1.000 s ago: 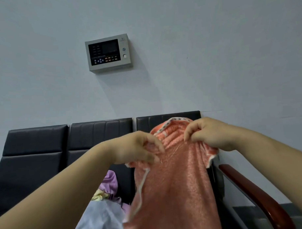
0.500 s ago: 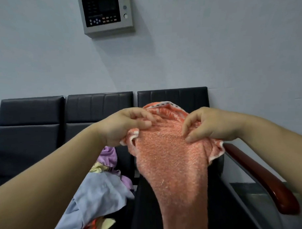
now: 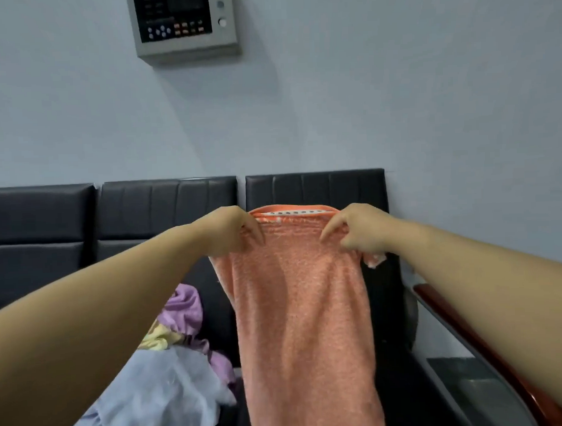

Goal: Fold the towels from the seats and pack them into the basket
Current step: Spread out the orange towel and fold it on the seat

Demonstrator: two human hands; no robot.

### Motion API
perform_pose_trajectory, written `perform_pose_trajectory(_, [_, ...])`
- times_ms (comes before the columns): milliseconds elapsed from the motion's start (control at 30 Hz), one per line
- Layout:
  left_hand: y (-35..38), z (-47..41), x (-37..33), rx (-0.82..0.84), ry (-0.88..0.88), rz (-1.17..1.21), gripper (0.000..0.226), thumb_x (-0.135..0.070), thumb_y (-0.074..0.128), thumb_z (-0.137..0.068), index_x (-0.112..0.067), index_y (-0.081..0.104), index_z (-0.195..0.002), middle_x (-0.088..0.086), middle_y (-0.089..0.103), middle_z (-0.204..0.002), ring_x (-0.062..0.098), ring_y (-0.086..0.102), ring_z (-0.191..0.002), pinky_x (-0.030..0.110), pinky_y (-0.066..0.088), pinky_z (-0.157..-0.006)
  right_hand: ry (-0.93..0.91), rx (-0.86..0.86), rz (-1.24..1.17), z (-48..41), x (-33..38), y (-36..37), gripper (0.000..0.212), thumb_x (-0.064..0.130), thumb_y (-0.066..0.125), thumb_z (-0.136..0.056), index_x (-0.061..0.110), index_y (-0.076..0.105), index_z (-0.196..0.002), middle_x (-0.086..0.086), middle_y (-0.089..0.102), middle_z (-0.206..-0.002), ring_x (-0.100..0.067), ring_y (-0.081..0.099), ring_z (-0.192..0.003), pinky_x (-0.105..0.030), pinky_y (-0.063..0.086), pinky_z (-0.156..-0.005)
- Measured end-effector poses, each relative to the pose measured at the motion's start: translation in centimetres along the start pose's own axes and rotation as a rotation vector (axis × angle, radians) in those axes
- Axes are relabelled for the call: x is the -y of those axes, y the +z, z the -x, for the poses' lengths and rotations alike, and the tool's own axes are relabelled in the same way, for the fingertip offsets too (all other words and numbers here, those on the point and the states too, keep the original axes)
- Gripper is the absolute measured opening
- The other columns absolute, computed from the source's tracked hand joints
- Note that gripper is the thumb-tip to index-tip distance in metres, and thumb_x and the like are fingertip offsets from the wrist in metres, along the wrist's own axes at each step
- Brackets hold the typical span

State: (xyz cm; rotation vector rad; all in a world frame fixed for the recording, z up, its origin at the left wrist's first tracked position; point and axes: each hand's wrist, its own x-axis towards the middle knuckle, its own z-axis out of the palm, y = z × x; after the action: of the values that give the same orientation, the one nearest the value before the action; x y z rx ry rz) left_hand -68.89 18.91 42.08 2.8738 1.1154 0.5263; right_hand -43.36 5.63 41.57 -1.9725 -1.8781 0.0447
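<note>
The orange towel (image 3: 304,323) is cut off below, the wall panel (image 3: 184,28) above.

Waiting room of an office or public building. A row of linked black padded seats (image 3: 165,213) is set against a plain pale wall (image 3: 396,97) across mid-frame. A red-brown armrest (image 3: 434,298) is seen at lower right, and a buttoned control panel (image 3: 184,23) is mounted at the top, left of centre.

towel (image 3: 304,323) hangs before right seat (image 3: 315,187) | towel pile (image 3: 171,385) on seat left | panel (image 3: 184,23) on wall above
</note>
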Motion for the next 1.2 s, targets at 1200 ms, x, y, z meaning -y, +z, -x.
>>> perform_pose_trajectory(1200, [30.8, 14.9, -0.1, 0.544, -0.174, 0.588, 0.03, -0.002, 0.075, -0.083, -0.022, 0.071, -0.105, -0.015, 0.064, -0.079, -0.006, 0.057, -0.056, 0.013, 0.047, -0.057, 0.386, 0.391, -0.374, 15.2, -12.9, 27.4, 0.021, 0.023, 0.084, -0.084, 0.043, 0.081, -0.081, 0.022, 0.067, -0.109, 0.002, 0.061, -0.103, -0.011, 0.042, -0.082])
